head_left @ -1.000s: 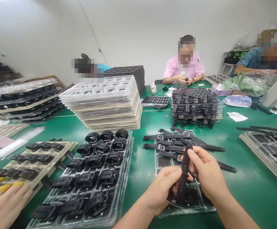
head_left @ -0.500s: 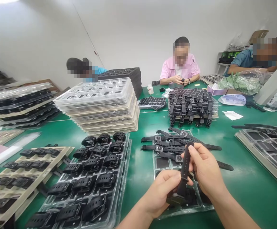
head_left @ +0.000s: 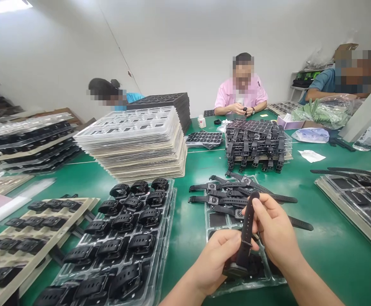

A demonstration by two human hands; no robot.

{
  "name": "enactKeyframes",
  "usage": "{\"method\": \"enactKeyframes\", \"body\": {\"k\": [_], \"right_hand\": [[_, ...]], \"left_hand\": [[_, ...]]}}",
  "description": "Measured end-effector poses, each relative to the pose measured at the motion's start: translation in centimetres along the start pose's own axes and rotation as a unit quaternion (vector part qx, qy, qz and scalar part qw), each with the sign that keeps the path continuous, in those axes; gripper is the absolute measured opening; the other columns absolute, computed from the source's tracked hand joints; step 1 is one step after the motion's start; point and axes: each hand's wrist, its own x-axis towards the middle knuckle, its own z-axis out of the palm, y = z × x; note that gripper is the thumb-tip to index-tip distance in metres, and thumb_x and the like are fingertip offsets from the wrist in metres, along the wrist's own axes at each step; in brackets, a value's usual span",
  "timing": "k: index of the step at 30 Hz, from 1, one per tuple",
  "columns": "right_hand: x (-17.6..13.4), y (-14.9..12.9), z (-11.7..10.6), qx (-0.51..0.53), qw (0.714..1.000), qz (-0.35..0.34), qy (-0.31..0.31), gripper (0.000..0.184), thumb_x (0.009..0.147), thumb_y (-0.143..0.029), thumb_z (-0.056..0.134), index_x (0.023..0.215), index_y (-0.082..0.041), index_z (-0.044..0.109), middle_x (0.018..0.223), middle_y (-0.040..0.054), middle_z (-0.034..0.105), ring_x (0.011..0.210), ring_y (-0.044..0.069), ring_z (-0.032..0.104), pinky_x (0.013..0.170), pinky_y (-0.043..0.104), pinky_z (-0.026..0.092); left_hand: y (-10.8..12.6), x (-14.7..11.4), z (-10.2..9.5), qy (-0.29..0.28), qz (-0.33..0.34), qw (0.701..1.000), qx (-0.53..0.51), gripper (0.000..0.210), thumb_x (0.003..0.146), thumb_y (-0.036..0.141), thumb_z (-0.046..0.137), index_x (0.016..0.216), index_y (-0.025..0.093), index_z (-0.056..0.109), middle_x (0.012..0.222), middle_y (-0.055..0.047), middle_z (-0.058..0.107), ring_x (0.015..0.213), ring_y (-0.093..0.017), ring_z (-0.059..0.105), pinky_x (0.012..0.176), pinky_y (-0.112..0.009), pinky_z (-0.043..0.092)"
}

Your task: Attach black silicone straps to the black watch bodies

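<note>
Long black rubber watch strap (head_left: 246, 231) upright between my hands; left hand (head_left: 215, 259) pinches bottom, right hand (head_left: 273, 231) grips top.

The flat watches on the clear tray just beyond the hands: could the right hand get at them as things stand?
Probably not at once. The right hand and left hand both have their grip on a black watch strap. The flat watches lie uncovered just beyond, with nothing between, so only the occupied grip hinders.
</note>
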Motion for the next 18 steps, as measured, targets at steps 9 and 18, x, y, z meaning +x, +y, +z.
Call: {"method": "enactKeyframes", "body": {"k": [9, 18], "right_hand": [[-0.3, -0.3, 0.2, -0.018, 0.999, 0.011, -0.030, 0.034, 0.096, -0.054, 0.064, 0.102, -0.021, 0.058, 0.061, -0.0041, 0.060, 0.039, 0.009, 0.048, 0.036, 0.019, 0.040], [-0.9, 0.4, -0.1, -0.154, 0.980, -0.105, -0.070, 0.032, 0.095, -0.047, 0.066, 0.120, -0.027, 0.064, 0.098, 0.0029, 0.068, 0.078, 0.017, 0.062, 0.070, 0.028, 0.053]], "left_hand": [[0.0, -0.2, 0.1, 0.002, 0.016, 1.000, 0.012, 0.050, 0.082, 0.059, 0.073, 0.078, 0.010, 0.079, 0.053, 0.001, 0.048, 0.051, -0.008, 0.038, 0.054, -0.020, 0.029], [0.4, -0.4, -1.6, 0.143, 0.297, 0.815, 0.477, 0.032, 0.102, 0.034, 0.049, 0.108, 0.014, 0.073, 0.084, -0.009, 0.065, 0.077, -0.020, 0.059, 0.071, -0.031, 0.049]]}}
